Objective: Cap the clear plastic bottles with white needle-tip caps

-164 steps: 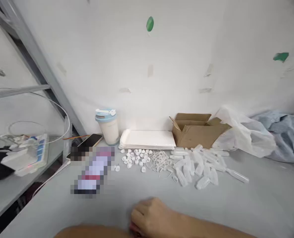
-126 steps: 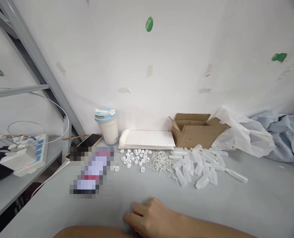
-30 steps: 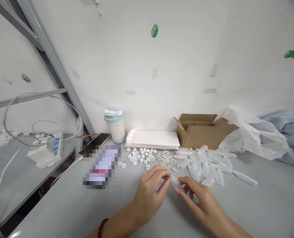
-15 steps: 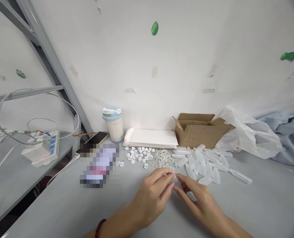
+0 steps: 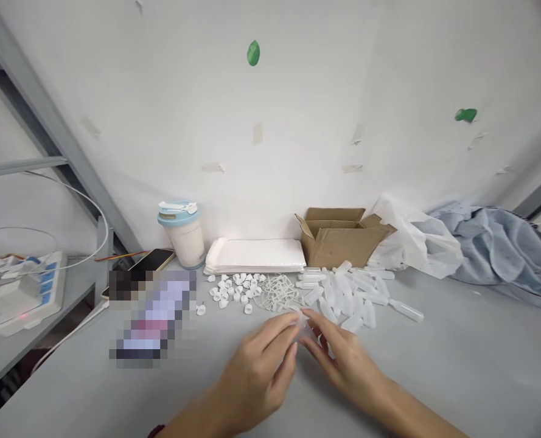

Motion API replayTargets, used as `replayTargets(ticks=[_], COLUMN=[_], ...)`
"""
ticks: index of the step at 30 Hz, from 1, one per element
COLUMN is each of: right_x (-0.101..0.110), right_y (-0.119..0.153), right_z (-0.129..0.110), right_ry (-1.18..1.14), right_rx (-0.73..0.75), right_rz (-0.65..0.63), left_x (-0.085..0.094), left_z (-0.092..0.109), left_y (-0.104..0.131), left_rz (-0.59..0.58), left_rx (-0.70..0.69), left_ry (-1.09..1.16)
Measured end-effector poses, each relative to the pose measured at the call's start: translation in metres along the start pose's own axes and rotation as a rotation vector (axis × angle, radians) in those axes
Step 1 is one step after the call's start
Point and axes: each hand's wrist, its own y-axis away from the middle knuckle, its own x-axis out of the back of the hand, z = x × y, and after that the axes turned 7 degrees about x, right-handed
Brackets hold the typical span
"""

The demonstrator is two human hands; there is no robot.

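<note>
While working over the grey table [image 5: 471,359], steady with left hand [image 5: 256,372] and right hand [image 5: 349,365], fingers of both clamped on one translucent plastic bottle [image 5: 305,333], just in front of tangled white loops [image 5: 277,293] and small white caps [image 5: 237,297]; press lightly, to avoid denting the seemingly soft wall

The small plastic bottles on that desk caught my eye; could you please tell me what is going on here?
The left hand and right hand together hold one translucent bottle above the desk. Just beyond them lie loose white caps, a tangle of thin white pieces and a pile of similar bottles.
</note>
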Motion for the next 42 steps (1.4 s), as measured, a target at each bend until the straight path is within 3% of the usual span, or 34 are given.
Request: replayTargets(ticks=[6, 13, 16, 19, 22, 26, 30, 42], right_x=[0.0, 0.007, 0.009, 0.01, 0.01, 0.013, 0.018, 0.024], right_y=[0.0, -0.003, -0.006, -0.008, -0.009, -0.012, -0.017, -0.018], right_z=[-0.001, -0.003, -0.005, -0.009, -0.013, -0.017, -0.02, -0.021], right_ry=[-0.07, -0.126, -0.245, -0.471, -0.653, -0.868, -1.034, -1.114], right_rx=[-0.006, -0.056, -0.162, -0.292, -0.374, -0.423, -0.446, -0.459], right_rz=[-0.025, 0.046, 0.032, -0.031, -0.058, -0.051, -0.077, -0.194], left_x=[0.003, 0.004, 0.003, 0.0, -0.004, -0.013, -0.017, -0.009], left_z=[0.004, 0.01, 0.01, 0.008, 0.006, 0.006, 0.007, 0.004], left_y=[-0.001, -0.002, -0.001, 0.0, 0.003, 0.007, 0.008, 0.002], left_rz=[-0.071, 0.036, 0.061, 0.105, 0.047, -0.024, 0.023, 0.01], left_rx=[-0.178, -0.272, -0.206, -0.015, 0.106, 0.055, 0.062, 0.0], left_ry=[-0.24, -0.248, -0.121, -0.005, 0.004, 0.002, 0.003, 0.016])
